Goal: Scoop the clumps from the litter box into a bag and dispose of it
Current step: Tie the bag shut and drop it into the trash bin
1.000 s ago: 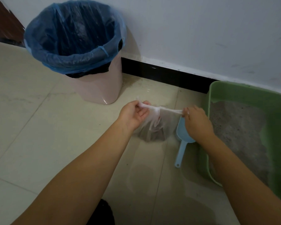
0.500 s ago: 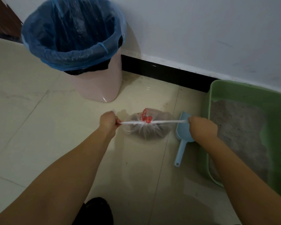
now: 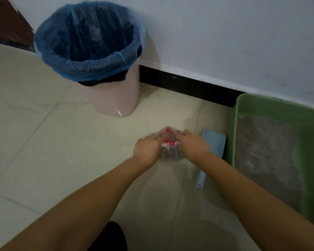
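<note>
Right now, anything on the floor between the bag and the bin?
Nothing visible. The bag sits on the floor, both hands on it: left hand, right hand. The tile from it up-left to the lined bin is bare. The scoop and litter box lie on the opposite side.

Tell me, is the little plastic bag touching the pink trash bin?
Apart. The head view shows bare floor tile between the bag, held by both hands, and the trash bin near the wall.

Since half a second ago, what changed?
Both hands came inward: the left hand and right hand now meet on top of the bag, its handles no longer stretched apart. The scoop, litter box and bin stayed put.
</note>
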`<state>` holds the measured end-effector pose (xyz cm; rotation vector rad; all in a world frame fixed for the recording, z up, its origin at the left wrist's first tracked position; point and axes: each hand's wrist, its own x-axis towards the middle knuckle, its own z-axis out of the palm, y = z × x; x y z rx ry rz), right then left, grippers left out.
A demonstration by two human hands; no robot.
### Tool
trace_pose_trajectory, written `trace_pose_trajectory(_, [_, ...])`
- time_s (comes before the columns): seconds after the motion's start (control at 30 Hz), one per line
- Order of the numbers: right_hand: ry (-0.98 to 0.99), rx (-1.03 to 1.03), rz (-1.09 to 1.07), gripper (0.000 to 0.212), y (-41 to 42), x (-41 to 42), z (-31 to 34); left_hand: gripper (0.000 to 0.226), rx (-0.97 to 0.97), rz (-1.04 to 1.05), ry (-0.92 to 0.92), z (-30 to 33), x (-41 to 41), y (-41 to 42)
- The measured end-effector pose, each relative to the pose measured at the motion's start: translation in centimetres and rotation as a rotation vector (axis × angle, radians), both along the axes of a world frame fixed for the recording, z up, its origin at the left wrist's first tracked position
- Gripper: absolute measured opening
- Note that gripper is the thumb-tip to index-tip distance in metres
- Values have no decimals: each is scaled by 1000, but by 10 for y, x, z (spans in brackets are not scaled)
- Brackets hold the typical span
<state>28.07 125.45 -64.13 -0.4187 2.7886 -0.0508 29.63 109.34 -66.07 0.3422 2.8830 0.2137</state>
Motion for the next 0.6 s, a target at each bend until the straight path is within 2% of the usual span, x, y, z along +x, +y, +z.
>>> trace_pose_trajectory(0.13, [48,-126,-10,27,6,-20,38,31,108,-71,-14,44,-19,-10])
trace_pose_trajectory(0.3, [244,-345,28,21,-1,-57,125,26,212,-203,130,141,-55,-34])
trace_pose_trajectory(0.4, [393,-413,56,20,-21,-84,198,16,287,-178,259,212,-81,-57])
trace_pose_trajectory(0.5, [542,-493,43,22,-48,-108,269,19,343,-138,418,278,-109,-84])
trace_pose_trajectory(0.6, [613,-629,20,22,-87,-136,309,22,330,-44,541,325,-135,-118])
